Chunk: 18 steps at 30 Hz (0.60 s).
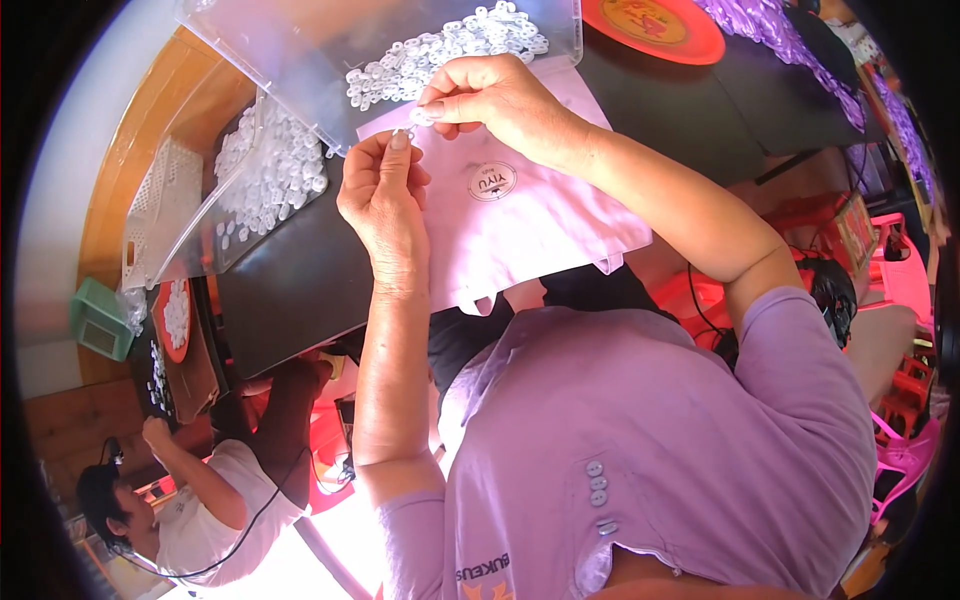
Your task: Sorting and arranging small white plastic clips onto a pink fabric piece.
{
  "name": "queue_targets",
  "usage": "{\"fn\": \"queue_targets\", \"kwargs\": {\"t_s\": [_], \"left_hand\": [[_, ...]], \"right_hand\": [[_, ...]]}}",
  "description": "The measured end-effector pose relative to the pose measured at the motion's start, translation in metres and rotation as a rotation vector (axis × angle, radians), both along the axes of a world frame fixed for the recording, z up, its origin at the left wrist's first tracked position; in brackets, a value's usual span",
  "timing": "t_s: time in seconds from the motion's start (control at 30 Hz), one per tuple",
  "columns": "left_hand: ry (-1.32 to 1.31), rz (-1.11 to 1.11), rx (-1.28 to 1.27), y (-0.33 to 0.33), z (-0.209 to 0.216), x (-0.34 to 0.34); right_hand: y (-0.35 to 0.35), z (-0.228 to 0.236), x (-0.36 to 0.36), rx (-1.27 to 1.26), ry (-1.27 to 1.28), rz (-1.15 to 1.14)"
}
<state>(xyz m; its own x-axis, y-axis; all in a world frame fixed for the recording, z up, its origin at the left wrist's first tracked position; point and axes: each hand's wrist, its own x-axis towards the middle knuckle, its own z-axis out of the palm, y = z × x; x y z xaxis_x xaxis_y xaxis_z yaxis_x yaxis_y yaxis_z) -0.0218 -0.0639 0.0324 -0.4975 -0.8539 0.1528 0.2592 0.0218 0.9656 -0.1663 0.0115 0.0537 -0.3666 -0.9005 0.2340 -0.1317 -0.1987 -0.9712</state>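
Bright overall; you have a blown-out white patch (355, 530) left of your purple shirt (680, 430). Glare softens detail on the small white piece (421, 117) in your right hand (495, 98). Fisheye bends desk (290, 300) edges; black vignette rims view.

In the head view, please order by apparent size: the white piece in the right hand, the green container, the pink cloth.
1. Pink cloth
2. Green container, seemingly farther, so real size is unsure
3. White piece in the right hand, partly covered
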Motion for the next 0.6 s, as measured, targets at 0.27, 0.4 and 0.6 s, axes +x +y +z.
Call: {"fn": "queue_targets", "kwargs": {"t_s": [0.27, 0.4, 0.6], "left_hand": [[0.011, -0.005, -0.047, 0.0001, -0.0016, -0.0025], [0.005, -0.013, -0.043, 0.0012, -0.0006, -0.0014], [0.001, -0.02, -0.053, 0.0025, -0.0006, -0.0009]], "right_hand": [[0.0035, 0.0021, 0.0031, -0.001, -0.041, -0.008], [0.001, -0.0015, 0.0021, 0.007, -0.051, 0.004], [-0.0018, -0.004, 0.0034, 0.036, -0.012, 0.039]]}}
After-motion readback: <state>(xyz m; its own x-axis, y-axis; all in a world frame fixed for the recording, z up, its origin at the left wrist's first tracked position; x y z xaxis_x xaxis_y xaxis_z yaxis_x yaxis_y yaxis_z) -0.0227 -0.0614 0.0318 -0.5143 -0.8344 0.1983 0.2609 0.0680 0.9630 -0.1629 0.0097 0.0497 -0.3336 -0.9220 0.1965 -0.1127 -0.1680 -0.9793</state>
